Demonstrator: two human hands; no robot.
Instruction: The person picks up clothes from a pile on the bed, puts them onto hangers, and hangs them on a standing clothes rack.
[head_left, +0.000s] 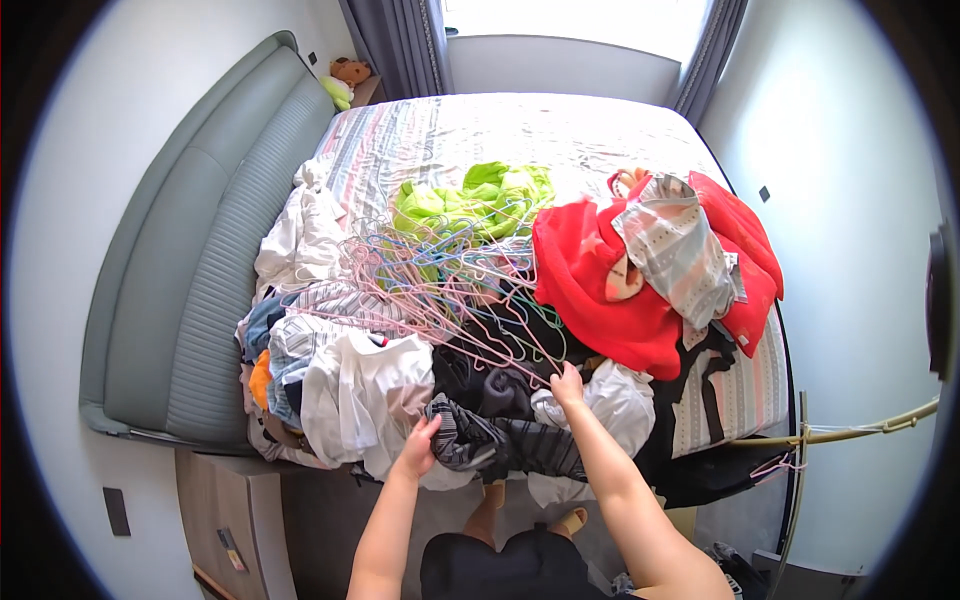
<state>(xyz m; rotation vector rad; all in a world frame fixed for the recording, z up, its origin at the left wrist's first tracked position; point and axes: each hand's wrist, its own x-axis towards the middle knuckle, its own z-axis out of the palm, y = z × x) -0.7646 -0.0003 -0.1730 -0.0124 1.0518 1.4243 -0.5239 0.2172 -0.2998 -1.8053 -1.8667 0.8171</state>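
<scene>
At the near edge of the bed, my left hand (421, 444) grips a dark grey striped garment (466, 442) by its edge. My right hand (567, 384), farther to the right, has its fingers closed on the end of a pink clothes hanger (544, 349). That hanger reaches into a tangled heap of pink, blue and green hangers (427, 274) lying over the clothes. A white shirt (367, 397) lies just left of my left hand. Below my right hand is a crumpled white garment (619, 401), with black clothing (459, 375) between the hands.
A red blanket (592, 259) and a striped pale cloth (671, 247) are piled at right. Bright green fabric (480, 199) lies behind the hangers. The padded headboard (195, 270) bounds the left, above a bedside cabinet (232, 517). A pole (840, 435) juts in at right.
</scene>
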